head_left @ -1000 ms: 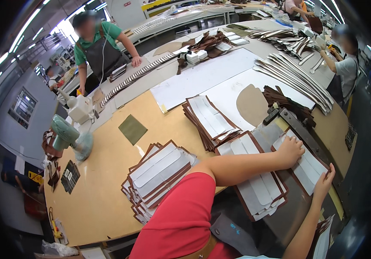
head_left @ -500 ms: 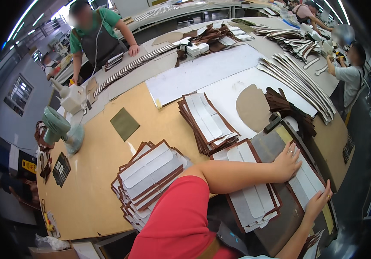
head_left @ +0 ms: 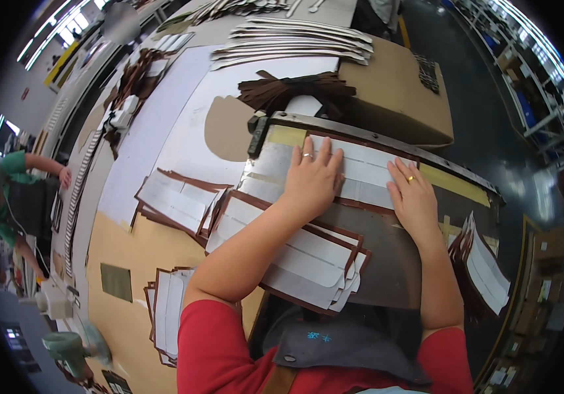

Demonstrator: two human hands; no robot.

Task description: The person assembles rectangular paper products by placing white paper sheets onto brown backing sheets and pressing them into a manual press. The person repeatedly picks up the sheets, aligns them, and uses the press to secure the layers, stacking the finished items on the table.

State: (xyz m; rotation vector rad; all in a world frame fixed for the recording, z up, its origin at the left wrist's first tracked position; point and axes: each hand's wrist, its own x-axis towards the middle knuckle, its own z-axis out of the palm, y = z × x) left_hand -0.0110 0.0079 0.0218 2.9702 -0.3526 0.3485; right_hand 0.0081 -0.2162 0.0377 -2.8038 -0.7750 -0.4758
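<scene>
A white rectangular panel with brown edges (head_left: 368,162) lies on a dark flat work plate (head_left: 387,262), up against a long metal bar (head_left: 387,136). My left hand (head_left: 315,176) rests on the panel's left part, palm down with fingers apart. Over its right end lies my right hand (head_left: 413,197), fingers stretched out on the surface. Neither hand grips anything. Below my left forearm is a stack of similar brown-edged white panels (head_left: 295,259), partly hidden by the arm.
More panel stacks lie at left (head_left: 177,200) and hang at the plate's right side (head_left: 485,262). Beyond the bar are a cardboard box (head_left: 400,92), brown strips (head_left: 288,88) and long white strips (head_left: 295,43). A green fan (head_left: 65,348) stands lower left, near a person in green (head_left: 16,164).
My view has swung to the right, so the work plate now sits near the middle. Both hands remain on the panel, the right one now lying flatter near its end.
</scene>
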